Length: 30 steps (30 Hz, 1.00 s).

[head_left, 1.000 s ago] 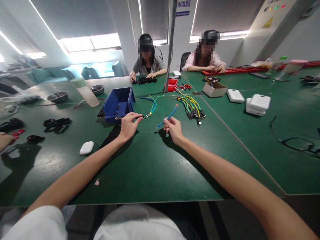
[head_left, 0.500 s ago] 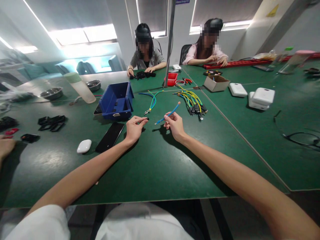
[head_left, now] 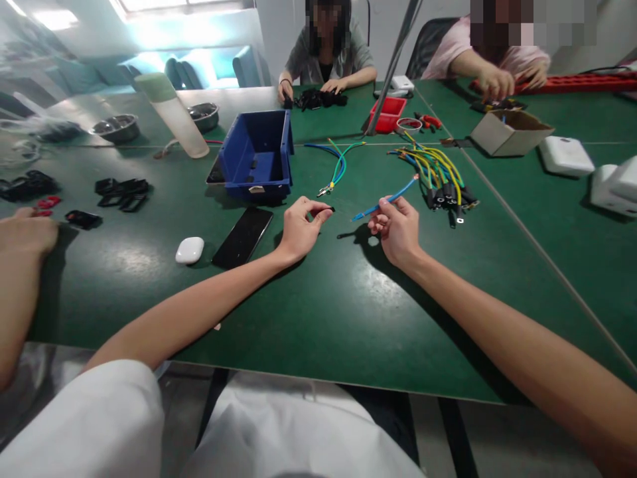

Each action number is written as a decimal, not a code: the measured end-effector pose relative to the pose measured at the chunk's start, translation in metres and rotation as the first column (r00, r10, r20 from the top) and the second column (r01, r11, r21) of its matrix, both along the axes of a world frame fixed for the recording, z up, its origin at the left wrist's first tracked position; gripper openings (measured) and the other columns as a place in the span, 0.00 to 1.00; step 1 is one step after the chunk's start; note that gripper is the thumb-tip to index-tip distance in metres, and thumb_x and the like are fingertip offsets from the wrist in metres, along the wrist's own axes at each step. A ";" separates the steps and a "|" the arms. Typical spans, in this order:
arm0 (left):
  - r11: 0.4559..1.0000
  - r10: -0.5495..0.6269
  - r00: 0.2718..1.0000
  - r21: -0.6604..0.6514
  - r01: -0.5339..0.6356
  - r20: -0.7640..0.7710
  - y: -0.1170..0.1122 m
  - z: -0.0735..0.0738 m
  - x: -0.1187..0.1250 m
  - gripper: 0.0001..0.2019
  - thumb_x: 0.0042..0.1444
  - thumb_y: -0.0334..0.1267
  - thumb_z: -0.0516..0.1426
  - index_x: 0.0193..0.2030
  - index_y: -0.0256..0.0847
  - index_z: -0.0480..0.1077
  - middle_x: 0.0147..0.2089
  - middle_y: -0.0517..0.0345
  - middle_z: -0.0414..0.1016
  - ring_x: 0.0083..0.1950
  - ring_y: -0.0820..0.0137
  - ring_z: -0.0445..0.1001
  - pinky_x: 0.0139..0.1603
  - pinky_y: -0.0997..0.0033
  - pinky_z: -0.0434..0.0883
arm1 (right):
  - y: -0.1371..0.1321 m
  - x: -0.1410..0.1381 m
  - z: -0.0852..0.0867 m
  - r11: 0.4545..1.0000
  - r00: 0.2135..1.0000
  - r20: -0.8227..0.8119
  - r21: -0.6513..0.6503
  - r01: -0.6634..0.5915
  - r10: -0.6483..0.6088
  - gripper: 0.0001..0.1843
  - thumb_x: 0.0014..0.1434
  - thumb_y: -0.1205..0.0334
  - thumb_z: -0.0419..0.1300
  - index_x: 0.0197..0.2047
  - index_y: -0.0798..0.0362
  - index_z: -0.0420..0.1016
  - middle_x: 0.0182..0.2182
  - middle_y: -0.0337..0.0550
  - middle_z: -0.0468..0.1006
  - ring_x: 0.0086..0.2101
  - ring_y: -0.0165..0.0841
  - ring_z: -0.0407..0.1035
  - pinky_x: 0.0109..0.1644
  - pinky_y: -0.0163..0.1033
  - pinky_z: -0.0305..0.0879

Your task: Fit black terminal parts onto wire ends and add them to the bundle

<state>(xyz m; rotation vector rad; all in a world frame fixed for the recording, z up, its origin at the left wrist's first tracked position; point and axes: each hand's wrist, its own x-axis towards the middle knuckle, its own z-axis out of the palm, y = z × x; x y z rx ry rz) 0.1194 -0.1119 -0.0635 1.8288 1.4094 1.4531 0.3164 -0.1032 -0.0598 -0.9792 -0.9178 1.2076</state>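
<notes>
Between the fingertips of my left hand (head_left: 301, 231) is a small black sleeve-like piece (head_left: 332, 209), mostly covered by the fingers. My right hand (head_left: 398, 231) pinches a short blue cable (head_left: 365, 214) near its middle. One cable end points left toward the black piece, and the other shows bare copper at the upper right. The two held things are apart, above the green table. Beyond my hands lie a few loose blue and green wires (head_left: 341, 162) with metal lugs. A bundle of yellow, green and blue cables (head_left: 442, 169) with black-sleeved lugs rests past my right hand.
A blue bin (head_left: 256, 189) and a black phone (head_left: 243, 238) stand left of my hands, with a white case (head_left: 190, 250) nearby. A cardboard box (head_left: 507, 136) and a red tray (head_left: 391, 114) are farther back. Co-workers' hands (head_left: 336, 85) work across the table; another person's arm (head_left: 24, 252) is at left.
The view has tilted down and turned left. My hands still hold the black piece and the blue cable, a short gap apart. The co-worker in pink now reaches toward items behind the box.
</notes>
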 end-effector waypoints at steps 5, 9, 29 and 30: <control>0.997 -0.073 0.996 -0.041 0.070 -0.057 0.002 -0.002 0.000 0.03 0.56 0.36 0.63 0.37 0.42 0.79 0.35 0.56 0.75 0.36 0.70 0.73 0.38 0.67 0.69 | 0.000 -0.001 0.000 1.000 0.999 0.039 0.011 0.021 -0.021 0.21 0.48 0.46 0.68 0.31 0.50 0.65 0.19 0.30 0.68 0.17 0.24 0.65 0.17 0.28 0.58; 0.992 -0.108 0.991 -0.069 0.103 -0.075 0.002 -0.003 0.001 0.04 0.56 0.35 0.63 0.38 0.42 0.79 0.36 0.55 0.77 0.38 0.69 0.74 0.36 0.68 0.68 | 0.000 -0.002 0.000 0.999 0.999 0.029 0.034 0.026 -0.027 0.22 0.46 0.46 0.71 0.30 0.51 0.66 0.20 0.31 0.68 0.17 0.23 0.64 0.16 0.28 0.57; 0.992 -0.112 0.986 -0.063 0.105 -0.121 0.001 0.000 0.000 0.04 0.57 0.37 0.62 0.38 0.43 0.79 0.39 0.56 0.79 0.38 0.68 0.75 0.40 0.65 0.71 | 0.000 -0.002 -0.005 0.998 1.000 0.017 0.068 0.017 -0.018 0.16 0.47 0.55 0.69 0.34 0.52 0.70 0.21 0.32 0.68 0.17 0.25 0.65 0.16 0.29 0.57; 0.993 -0.110 0.987 -0.062 0.103 -0.120 0.001 0.000 0.000 0.04 0.57 0.37 0.62 0.38 0.43 0.79 0.39 0.56 0.79 0.38 0.68 0.75 0.41 0.65 0.71 | 0.000 -0.002 -0.005 0.997 1.000 0.022 0.072 0.015 -0.017 0.16 0.47 0.55 0.69 0.35 0.52 0.70 0.21 0.32 0.68 0.17 0.25 0.65 0.16 0.29 0.57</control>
